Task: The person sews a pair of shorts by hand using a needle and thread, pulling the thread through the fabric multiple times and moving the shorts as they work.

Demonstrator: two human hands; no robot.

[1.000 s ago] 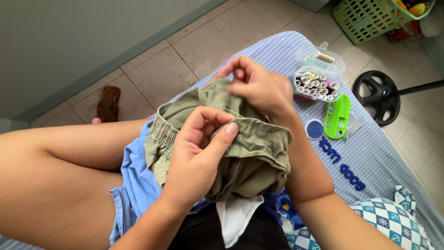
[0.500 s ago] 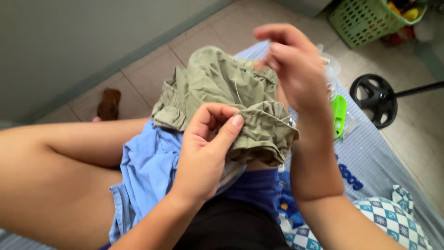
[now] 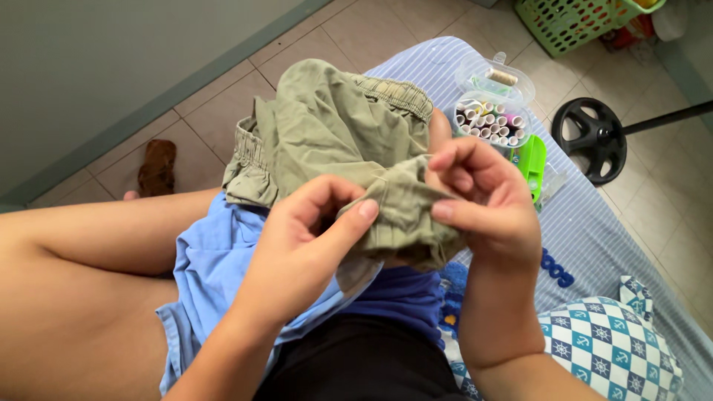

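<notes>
Over your lap, left hand [image 3: 297,245] pinches the olive shorts [image 3: 334,134] fold; right hand [image 3: 483,200] fingers pinched together just right of it, touching cloth.

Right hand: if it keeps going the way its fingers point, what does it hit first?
Probably the olive shorts: the right hand points its fingers left into the bunched hem, with the left hand just beyond.
</notes>
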